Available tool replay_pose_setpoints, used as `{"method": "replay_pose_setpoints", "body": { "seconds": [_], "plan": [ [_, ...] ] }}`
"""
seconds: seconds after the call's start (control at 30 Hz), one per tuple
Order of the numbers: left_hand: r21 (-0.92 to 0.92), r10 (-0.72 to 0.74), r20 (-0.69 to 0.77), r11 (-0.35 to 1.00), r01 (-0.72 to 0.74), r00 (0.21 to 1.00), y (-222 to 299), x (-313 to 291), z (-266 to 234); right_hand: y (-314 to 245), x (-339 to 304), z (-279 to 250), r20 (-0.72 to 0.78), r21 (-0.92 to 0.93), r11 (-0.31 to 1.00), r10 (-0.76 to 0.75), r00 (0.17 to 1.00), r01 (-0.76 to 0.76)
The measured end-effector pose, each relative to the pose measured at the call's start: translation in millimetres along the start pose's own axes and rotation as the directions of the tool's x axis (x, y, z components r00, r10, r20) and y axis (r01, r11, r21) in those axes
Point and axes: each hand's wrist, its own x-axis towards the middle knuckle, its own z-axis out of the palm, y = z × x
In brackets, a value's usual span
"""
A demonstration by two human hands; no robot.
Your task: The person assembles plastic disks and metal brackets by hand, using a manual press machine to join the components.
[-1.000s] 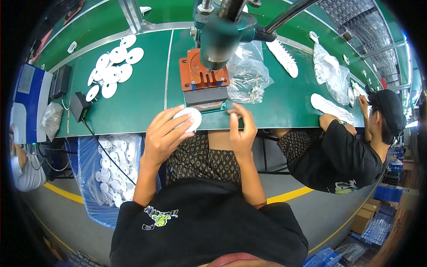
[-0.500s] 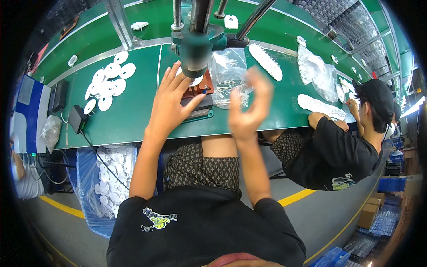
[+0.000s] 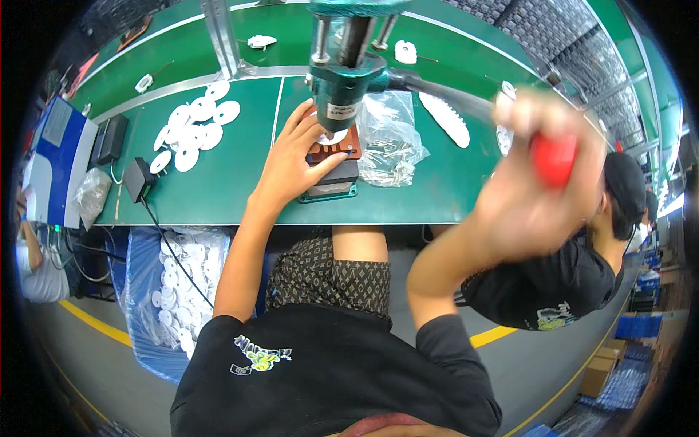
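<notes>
Fingers (image 3: 295,127) of the left hand (image 3: 285,166), the nearer one, spread beside a white disc (image 3: 338,137), ahead and rightward on the orange fixture (image 3: 355,146); round, it has no long axis, and whether they grip it I cannot tell. Above, the green press head (image 3: 341,86) bears a pale label (image 3: 341,111), print unreadable. Its lever (image 3: 451,97) slants right to a red knob (image 3: 553,159), which the blurred right hand (image 3: 535,197) clenches.

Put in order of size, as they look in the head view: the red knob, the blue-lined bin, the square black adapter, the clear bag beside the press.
1. Blue-lined bin
2. Clear bag
3. Red knob and black adapter: unsure, as the knob is blurred and seems nearer the camera.
</notes>
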Motion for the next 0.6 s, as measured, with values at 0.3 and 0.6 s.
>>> {"method": "replay_pose_setpoints", "body": {
  "seconds": [0.3, 0.6],
  "plan": [
    [-0.038, -0.009, -0.040, 0.999, 0.008, 0.999, -3, -4, 3, -6, -33, -33, 0.314, 0.216, 0.973, 0.009, 0.949, -0.081],
    [0.085, 0.155, -0.270, 0.987, -0.137, 0.950, 18, -49, -3, 60, -80, -24, 0.212, -0.536, 0.825, -0.071, 0.975, 0.177]
  ]
}}
